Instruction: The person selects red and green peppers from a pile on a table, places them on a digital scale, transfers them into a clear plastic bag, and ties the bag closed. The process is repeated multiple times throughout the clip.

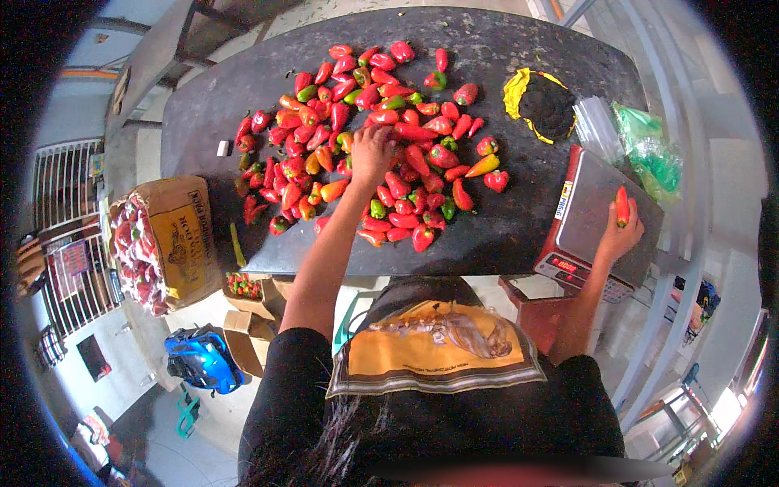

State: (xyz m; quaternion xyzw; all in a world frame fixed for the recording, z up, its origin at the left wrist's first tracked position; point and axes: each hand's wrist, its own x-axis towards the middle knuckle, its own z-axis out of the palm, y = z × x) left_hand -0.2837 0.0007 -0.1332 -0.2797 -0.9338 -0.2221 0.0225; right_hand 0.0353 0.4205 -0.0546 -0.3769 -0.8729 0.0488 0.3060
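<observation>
Many red peppers [415,159], some green or orange, lie in a loose spread over the dark table [503,219]. My left hand [373,152] is in the middle of them, fingers bent down and closed among the peppers; whatever they grip is hidden beneath. Over at the right, my right hand [623,234] is closed on a single red pepper [622,206], held upright above the right side of the scale [602,199]. The scale has a grey flat plate, a red body and a lit red display.
A yellow-edged black cloth bundle [542,105] and clear and green plastic bags [647,146] lie at the far right. A small white block [223,148] sits at the left. Beside the table's left edge stands a brown sack [185,239] of peppers; cardboard boxes [246,333] and a blue bag [203,359] are below.
</observation>
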